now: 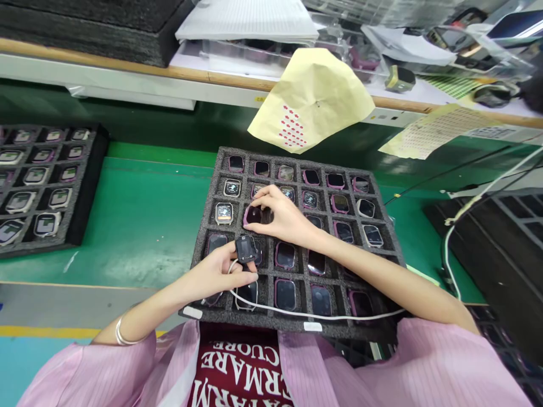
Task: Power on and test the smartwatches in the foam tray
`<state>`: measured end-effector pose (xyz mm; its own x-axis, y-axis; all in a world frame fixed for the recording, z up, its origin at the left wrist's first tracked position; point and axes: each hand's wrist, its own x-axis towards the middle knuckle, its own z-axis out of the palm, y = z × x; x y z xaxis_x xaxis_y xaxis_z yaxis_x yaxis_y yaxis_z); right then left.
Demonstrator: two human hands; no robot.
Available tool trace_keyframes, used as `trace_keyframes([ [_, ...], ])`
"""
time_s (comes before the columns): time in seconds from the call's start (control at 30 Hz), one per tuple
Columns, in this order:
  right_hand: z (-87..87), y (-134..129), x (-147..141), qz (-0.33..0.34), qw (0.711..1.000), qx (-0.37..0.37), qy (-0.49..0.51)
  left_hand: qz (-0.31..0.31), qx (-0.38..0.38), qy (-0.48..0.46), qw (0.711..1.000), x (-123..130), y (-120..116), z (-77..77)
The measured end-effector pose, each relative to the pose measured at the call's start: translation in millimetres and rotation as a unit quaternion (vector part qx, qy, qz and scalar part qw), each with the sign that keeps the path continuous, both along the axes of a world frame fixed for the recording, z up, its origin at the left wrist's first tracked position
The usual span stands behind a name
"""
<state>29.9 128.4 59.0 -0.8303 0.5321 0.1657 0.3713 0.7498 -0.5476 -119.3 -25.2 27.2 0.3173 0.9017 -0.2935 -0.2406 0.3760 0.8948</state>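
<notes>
A black foam tray [263, 321] with rows of square pockets lies before me, a smartwatch body in most of them. My right hand [278, 215] pinches a purple-edged smartwatch [253, 215] by its sides, at a pocket in the third row from the back. Lower left of it, my left hand [231, 265] grips a small black square charger [246, 249] with a white cable [297, 312] running from it across the tray to the right. Two silver watches with lit screens, an upper one [232, 187] and a lower one [224, 213], sit left of my right hand.
Another foam tray of watches [87, 209] rests on the green bench [139, 192] at left. Dark trays [487, 243] stand at right. Above, a shelf [229, 79] carries papers and plastic boxes, and a yellow paper sheet [314, 102] hangs over the tray's back edge.
</notes>
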Motion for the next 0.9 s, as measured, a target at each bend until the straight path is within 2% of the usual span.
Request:
trace_keyframes([
  [0.1, 15.1, -8.4, 11.3, 0.070, 0.991, -0.054, 0.105, 0.003, 0.002, 0.002, 1.000, -0.4, -0.7, -2.1],
  [0.17, 20.3, -21.0, 17.4, 0.120, 0.986, -0.061, 0.099, 0.002, 0.006, 0.011, 1.000, 0.1, -0.3, -3.1],
  [0.27, 15.3, -39.9, 22.2, 0.152, 0.988, -0.013, 0.033, 0.021, 0.028, 0.036, 0.999, 1.7, 0.5, -2.4],
  [0.37, 4.7, -47.6, 21.7, 0.166, 0.985, 0.053, -0.007, 0.043, 0.034, 0.045, 0.997, 3.9, 0.8, -0.6],
  [0.5, -5.5, -46.2, 20.1, 0.168, 0.981, 0.094, 0.004, 0.052, 0.002, 0.027, 0.998, 5.7, 1.1, -0.5],
  [0.7, -19.4, -48.7, 22.4, 0.149, 0.982, 0.062, 0.095, 0.051, 0.000, 0.006, 0.999, 3.7, 0.4, -0.9],
  [0.9, -20.2, -49.8, 22.1, 0.145, 0.982, 0.043, 0.112, 0.053, -0.004, 0.012, 0.999, 2.8, -2.2, -1.3],
])
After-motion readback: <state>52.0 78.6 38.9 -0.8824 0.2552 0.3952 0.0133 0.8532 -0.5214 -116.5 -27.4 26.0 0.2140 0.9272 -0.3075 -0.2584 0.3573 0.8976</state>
